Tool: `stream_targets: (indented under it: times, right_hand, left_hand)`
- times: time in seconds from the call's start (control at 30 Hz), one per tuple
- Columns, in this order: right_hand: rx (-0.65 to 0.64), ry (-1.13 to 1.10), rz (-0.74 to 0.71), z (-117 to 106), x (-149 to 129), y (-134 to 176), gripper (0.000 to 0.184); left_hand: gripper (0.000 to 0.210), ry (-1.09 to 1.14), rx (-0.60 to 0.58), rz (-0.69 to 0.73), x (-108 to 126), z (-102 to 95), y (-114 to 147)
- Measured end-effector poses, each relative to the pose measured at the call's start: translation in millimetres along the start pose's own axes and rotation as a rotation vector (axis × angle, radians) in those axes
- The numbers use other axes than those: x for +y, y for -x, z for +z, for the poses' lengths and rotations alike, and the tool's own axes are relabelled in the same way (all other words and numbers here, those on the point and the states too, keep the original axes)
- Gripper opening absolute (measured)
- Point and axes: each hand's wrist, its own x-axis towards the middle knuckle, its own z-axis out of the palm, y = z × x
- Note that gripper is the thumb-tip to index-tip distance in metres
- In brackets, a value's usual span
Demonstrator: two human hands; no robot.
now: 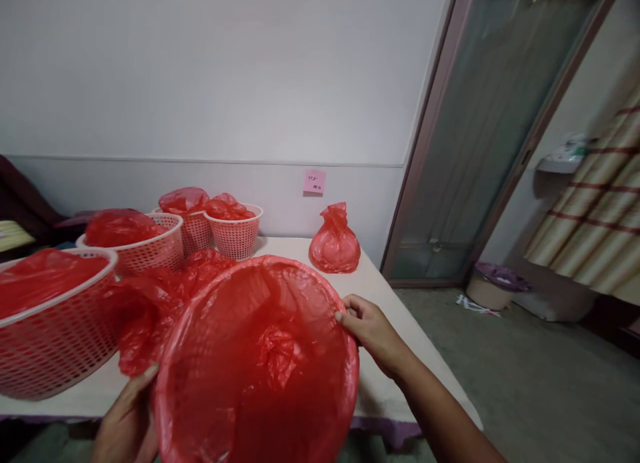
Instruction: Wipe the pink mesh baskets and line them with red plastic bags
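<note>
A round plastic basket lined with a red plastic bag is tilted toward me over the table's front edge, its mouth facing up at me. The bag is folded over the rim all round and lies crumpled at the bottom. My right hand grips the rim at the upper right, thumb on the bag and fingers around the edge. My left hand holds the basket's left side; its thumb shows, while the other fingers are mostly hidden. A loose crumpled red bag lies just behind, on the table.
Several pink baskets with red bags in them stand along the table's left. A tied red bag sits at the back right of the white-covered table. A pink note sticks to the wall. A bin stands beyond on the floor.
</note>
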Motion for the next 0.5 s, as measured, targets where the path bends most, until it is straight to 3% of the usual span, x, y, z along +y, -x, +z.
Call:
stream_targets:
  times: [0.1, 0.33, 0.5]
  right_hand:
    - [-0.014, -0.144, 0.089, -4, 8, -4, 0.028]
    - [0.026, -0.304, 0.196, -3, 16, -19, 0.032]
    - [0.054, -0.321, 0.213, -2, 18, -24, 0.033]
  left_hand:
    - [0.026, 0.079, -0.062, -0.096, -4, 11.0, -1]
    - [0.031, -0.051, -0.216, 0.099, -15, 35.2, -18]
    - [0.045, -0.132, -0.19, 0.221, -16, 46.2, -21]
